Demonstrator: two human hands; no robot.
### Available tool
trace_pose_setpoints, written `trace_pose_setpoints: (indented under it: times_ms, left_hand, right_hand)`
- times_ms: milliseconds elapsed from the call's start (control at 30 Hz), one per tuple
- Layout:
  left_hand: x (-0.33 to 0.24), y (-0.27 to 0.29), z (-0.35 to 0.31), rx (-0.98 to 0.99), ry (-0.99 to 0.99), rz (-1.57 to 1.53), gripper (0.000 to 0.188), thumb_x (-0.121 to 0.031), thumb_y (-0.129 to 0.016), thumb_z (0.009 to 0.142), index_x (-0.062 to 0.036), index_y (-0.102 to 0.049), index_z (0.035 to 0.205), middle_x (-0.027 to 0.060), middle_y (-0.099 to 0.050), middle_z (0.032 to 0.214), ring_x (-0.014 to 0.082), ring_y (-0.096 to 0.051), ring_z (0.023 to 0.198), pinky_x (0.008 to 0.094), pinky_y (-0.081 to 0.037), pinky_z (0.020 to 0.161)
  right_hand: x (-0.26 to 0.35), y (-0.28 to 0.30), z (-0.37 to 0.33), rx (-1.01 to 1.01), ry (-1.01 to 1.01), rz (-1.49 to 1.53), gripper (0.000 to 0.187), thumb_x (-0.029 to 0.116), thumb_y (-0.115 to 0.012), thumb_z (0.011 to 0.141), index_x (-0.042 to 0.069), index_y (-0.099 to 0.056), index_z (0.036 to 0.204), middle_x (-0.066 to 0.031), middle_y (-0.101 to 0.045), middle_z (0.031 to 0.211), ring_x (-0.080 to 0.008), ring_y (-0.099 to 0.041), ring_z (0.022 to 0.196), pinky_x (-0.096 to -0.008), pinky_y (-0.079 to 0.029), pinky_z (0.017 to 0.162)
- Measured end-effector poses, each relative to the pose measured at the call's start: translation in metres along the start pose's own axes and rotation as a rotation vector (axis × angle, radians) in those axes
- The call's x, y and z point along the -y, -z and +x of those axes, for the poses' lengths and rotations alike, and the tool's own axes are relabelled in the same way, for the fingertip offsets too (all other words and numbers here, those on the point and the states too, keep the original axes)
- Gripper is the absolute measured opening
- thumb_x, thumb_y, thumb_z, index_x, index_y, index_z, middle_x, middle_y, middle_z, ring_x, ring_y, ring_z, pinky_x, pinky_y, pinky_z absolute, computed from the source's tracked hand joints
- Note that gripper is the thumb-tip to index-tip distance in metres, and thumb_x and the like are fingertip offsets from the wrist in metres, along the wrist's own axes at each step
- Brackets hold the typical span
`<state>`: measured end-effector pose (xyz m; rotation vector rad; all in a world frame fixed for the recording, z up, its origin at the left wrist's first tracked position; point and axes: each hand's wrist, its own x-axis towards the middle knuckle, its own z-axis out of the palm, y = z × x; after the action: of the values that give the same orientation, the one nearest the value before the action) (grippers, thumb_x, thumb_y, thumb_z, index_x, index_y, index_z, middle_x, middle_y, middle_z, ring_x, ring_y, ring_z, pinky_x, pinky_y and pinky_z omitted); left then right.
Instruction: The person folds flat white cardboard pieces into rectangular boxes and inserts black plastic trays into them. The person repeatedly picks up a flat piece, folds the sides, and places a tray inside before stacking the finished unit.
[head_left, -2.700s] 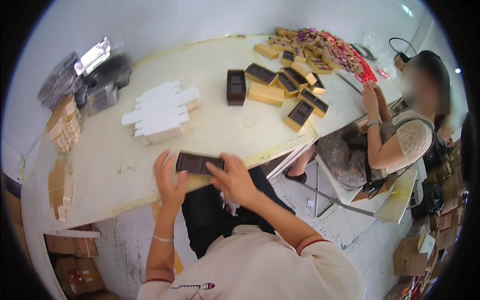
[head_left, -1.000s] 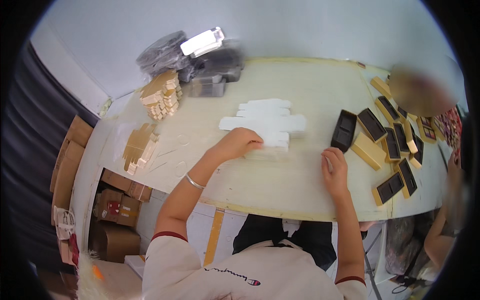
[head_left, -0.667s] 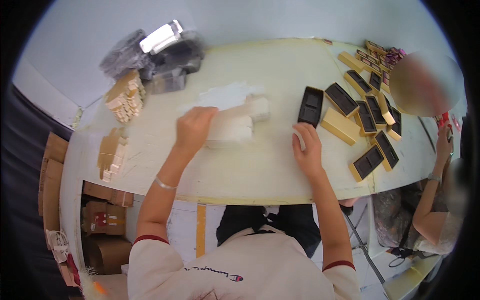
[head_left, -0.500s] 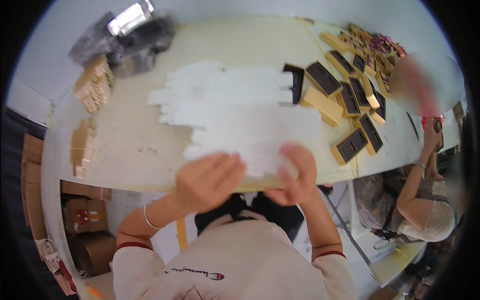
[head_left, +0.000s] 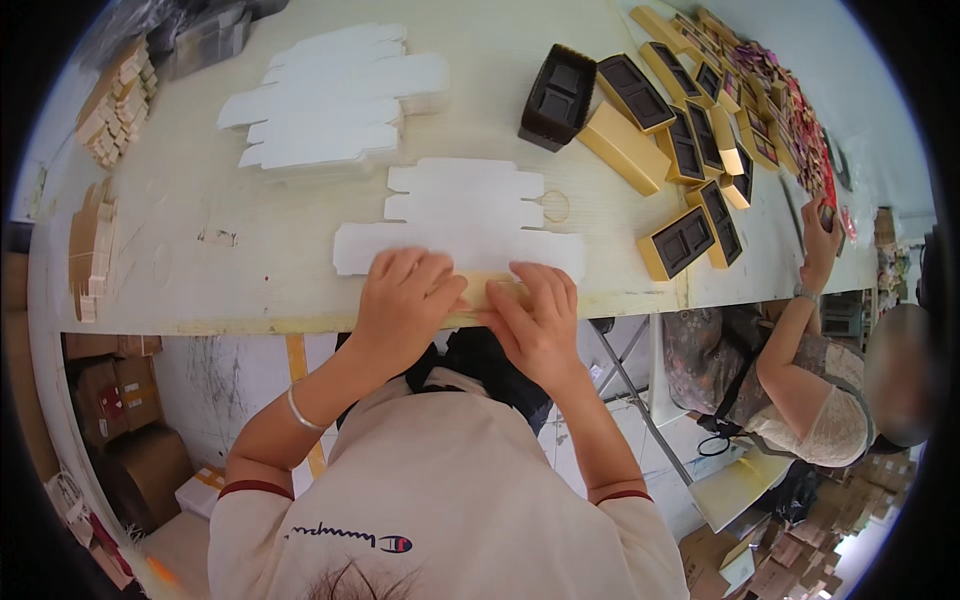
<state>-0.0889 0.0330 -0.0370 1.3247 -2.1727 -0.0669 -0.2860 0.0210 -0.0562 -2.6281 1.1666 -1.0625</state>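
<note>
A flat white cardboard box blank (head_left: 465, 190) lies at the table's near edge, its tabs pointing to both sides. Its near strip is folded up, showing a gold outer face (head_left: 482, 288). On the left of this fold, my left hand (head_left: 405, 305) grips the board with curled fingers. My right hand (head_left: 538, 318) pinches the same fold on the right, thumb toward the middle. Both hands' fingertips press on the board and partly hide it. Beyond the blank, a stack of similar white blanks (head_left: 330, 105) sits to the left.
Gold boxes with black inserts (head_left: 680, 243) crowd the right side, beside a stack of black plastic trays (head_left: 558, 95). A rubber band (head_left: 555, 206) lies by the blank. Folded card pieces (head_left: 92, 250) stand at the left. Another person's hand (head_left: 822, 240) is at the far right.
The view has shifted. The blank now lies separate from the stack, with its near strip folded up to show gold. My hands, apart and blurred before, have closed on that fold.
</note>
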Motion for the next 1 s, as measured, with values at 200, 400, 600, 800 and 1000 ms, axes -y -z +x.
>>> trace_pose_setpoints:
  times_ms: [200, 400, 600, 800, 1000]
  left_hand:
    - [0.001, 0.006, -0.041, 0.025, -0.016, -0.06, 0.029, -0.015, -0.073, 0.071, -0.0067, -0.066, 0.097, 0.0027, -0.059, 0.096, 0.022, -0.057, 0.082, 0.0334, -0.047, 0.071]
    - [0.013, 0.017, -0.01, 0.16, 0.171, -0.28, 0.007, -0.009, -0.067, 0.079, -0.0049, -0.065, 0.084, 0.0073, -0.059, 0.08, 0.029, -0.054, 0.071, 0.038, -0.044, 0.062]
    - [-0.013, 0.027, 0.0, 0.0, 0.134, 0.125, 0.027, -0.017, -0.07, 0.079, -0.0082, -0.064, 0.105, 0.0063, -0.051, 0.067, 0.0241, -0.052, 0.069, 0.0382, -0.042, 0.063]
    - [-0.041, 0.054, -0.015, 0.243, 0.426, -0.767, 0.068, -0.036, -0.066, 0.088, -0.0118, -0.035, 0.143, 0.0123, -0.053, 0.112, 0.0293, -0.053, 0.099, 0.0363, -0.045, 0.081]
    - [-0.011, 0.05, 0.003, 0.17, 0.351, -0.789, 0.059, -0.003, -0.046, 0.089, -0.0104, -0.028, 0.145, 0.0173, -0.045, 0.135, 0.0335, -0.052, 0.114, 0.0375, -0.043, 0.092]
  right_hand:
    - [0.0, 0.004, -0.012, 0.138, 0.202, 0.008, 0.032, 0.009, -0.07, 0.075, 0.0, -0.062, 0.104, -0.0094, -0.057, 0.104, -0.0247, -0.055, 0.095, -0.038, -0.045, 0.083]
    - [0.007, 0.009, 0.021, 0.346, -0.118, 0.096, 0.011, 0.0, -0.065, 0.078, 0.001, -0.061, 0.087, -0.0107, -0.058, 0.084, -0.0303, -0.056, 0.078, -0.038, -0.045, 0.067]
    - [-0.001, 0.021, 0.035, 0.365, -0.125, 0.25, 0.006, 0.002, -0.063, 0.08, 0.003, -0.058, 0.084, -0.0075, -0.055, 0.073, -0.0277, -0.055, 0.069, -0.0375, -0.045, 0.062]
    - [0.049, 0.072, 0.027, 0.236, -0.044, 0.136, 0.014, 0.003, -0.069, 0.075, 0.002, -0.059, 0.085, -0.0077, -0.057, 0.074, -0.0277, -0.056, 0.068, -0.0365, -0.045, 0.06]
    - [0.054, 0.048, 0.009, 0.239, 0.0, 0.404, 0.046, 0.016, -0.074, 0.075, 0.0, -0.06, 0.115, -0.0206, -0.054, 0.124, -0.0353, -0.056, 0.108, -0.0426, -0.047, 0.088]
